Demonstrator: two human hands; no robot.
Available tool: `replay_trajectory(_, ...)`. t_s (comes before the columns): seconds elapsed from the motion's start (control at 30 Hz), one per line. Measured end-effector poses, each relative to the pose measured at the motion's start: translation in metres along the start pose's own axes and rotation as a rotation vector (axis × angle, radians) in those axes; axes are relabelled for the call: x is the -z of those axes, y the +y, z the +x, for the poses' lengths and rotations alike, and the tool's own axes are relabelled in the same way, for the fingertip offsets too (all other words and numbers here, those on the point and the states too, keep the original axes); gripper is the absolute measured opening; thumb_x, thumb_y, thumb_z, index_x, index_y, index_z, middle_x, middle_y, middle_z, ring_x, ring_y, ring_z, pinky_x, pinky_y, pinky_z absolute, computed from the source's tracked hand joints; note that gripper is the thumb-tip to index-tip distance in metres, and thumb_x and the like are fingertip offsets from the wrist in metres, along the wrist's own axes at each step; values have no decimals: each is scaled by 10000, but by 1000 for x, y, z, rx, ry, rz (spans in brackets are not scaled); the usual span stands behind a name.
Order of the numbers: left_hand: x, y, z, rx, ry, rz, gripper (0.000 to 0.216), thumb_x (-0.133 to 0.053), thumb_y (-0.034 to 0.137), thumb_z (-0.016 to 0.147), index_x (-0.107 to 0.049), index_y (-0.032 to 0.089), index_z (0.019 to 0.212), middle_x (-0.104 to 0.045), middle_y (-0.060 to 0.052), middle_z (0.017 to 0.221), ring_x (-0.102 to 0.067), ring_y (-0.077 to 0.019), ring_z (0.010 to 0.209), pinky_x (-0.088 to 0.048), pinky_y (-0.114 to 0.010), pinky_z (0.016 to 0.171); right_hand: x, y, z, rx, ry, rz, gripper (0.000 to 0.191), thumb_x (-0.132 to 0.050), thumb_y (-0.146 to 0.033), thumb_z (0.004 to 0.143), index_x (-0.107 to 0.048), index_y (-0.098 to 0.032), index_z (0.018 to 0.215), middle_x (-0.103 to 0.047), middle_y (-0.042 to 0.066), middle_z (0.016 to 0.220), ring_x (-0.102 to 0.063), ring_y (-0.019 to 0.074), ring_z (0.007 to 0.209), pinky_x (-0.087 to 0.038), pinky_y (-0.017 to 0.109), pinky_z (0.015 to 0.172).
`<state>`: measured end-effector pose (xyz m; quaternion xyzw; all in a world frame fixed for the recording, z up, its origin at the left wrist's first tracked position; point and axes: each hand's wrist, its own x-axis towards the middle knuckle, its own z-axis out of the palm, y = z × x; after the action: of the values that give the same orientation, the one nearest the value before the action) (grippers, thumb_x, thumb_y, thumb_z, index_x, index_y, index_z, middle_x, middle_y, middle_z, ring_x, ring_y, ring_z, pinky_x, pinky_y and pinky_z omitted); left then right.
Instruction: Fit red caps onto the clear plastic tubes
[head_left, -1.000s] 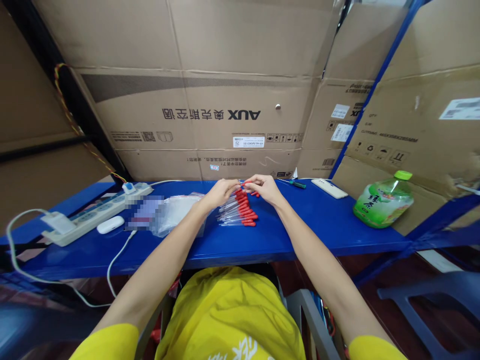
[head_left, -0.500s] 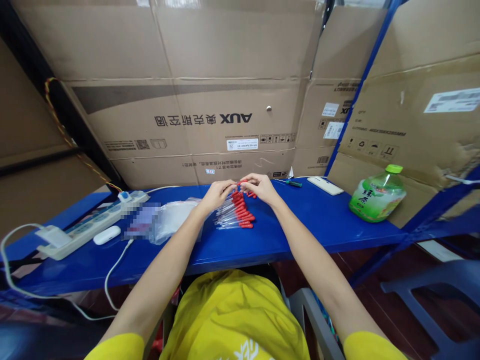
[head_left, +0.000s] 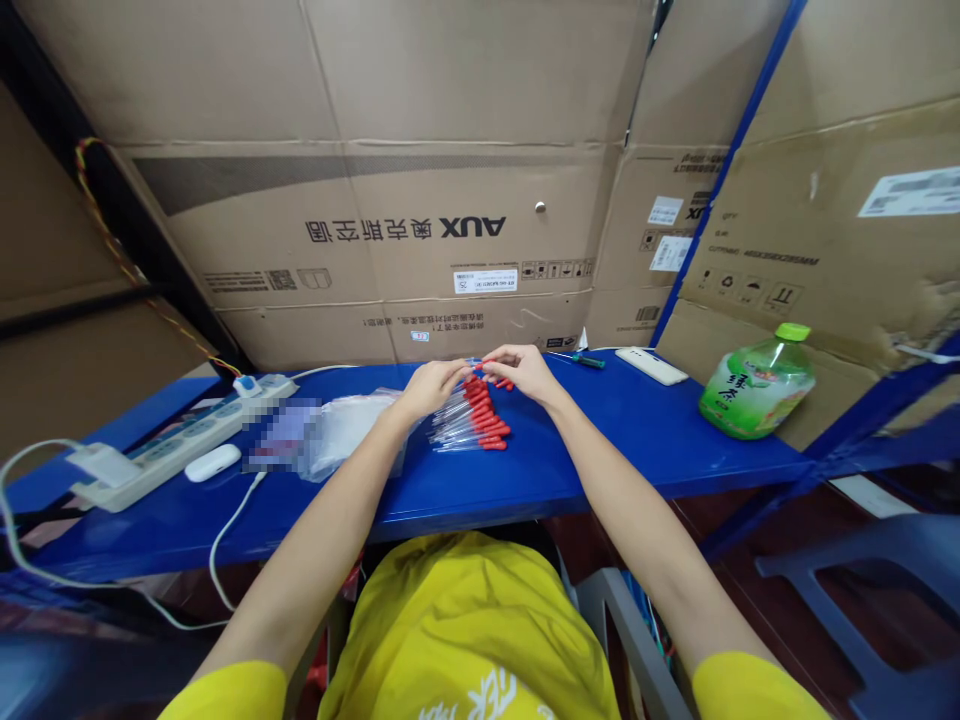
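Observation:
My left hand is pinched at the far side of a row of glass droppers, thin clear tubes with red rubber bulbs. Facing it, my right hand closes its thumb and fingertips on a red rubber bulb. The fingertips of both hands almost meet. What the left fingers grip is mostly hidden, though it seems to be the clear tube of the same dropper. Below the hands the row lies on the blue table, bulbs to the right. A few loose red bulbs show under my right hand.
Clear plastic bags lie left of the droppers. Farther left are a power strip, a white case and a white cable. A screwdriver, a phone and a green tea bottle sit to the right. Cardboard walls the back.
Both hands stay at nearly the same place, with the fingertips shifting slightly around the red bulb. The whole view has tilted a little. The row of droppers looks unchanged.

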<state>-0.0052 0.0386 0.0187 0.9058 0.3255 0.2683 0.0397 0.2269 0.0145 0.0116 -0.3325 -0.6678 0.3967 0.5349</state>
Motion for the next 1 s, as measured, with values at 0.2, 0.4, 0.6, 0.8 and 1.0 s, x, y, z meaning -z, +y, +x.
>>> replay_trajectory(0.2, -1, 2, 0, -20, -13, 57, 435, -324, 439, 1091, -645, 207, 911, -696, -59, 769, -638, -211, 729, -350, -285, 672, 0, 1, -1, 1, 4, -18, 434, -874, -519, 712, -762, -150, 911, -790, 81, 799, -769, 229, 746, -629, 321, 661)
replay_trajectory(0.4, -2, 2, 1, -38, -6, 58, 439, -331, 442, 1090, -640, 206, 887, -699, -64, 783, -624, -207, 715, -337, -287, 656, -2, 4, -1, -16, 3, 12, 426, -887, -520, 694, -755, -159, 876, -793, 79, 799, -789, 247, 770, -641, 337, 689)
replay_trajectory(0.6, -1, 3, 1, -41, -8, 16, 430, -345, 438, 1082, -635, 204, 866, -681, -57, 756, -601, -195, 687, -343, -283, 649, -2, 5, -1, -28, 2, 39, 432, -902, -521, 672, -760, -163, 869, -800, 77, 808, -792, 248, 775, -645, 335, 690)
replay_trajectory(0.8, -2, 4, 1, -55, 6, -32, 439, -355, 448, 1081, -633, 194, 856, -664, -44, 738, -570, -181, 671, -358, -277, 668, -5, 6, -1, -34, 9, 54, 430, -901, -520, 668, -765, -162, 865, -802, 79, 812, -793, 249, 777, -651, 349, 718)
replay_trajectory(1.0, -3, 3, 1, -63, 10, -61, 445, -351, 446, 1084, -623, 181, 854, -674, -43, 761, -572, -170, 685, -368, -268, 682, -10, 7, 0, -4, 5, 93, 424, -908, -517, 649, -763, -166, 836, -796, 65, 803, -778, 226, 756, -654, 378, 777)
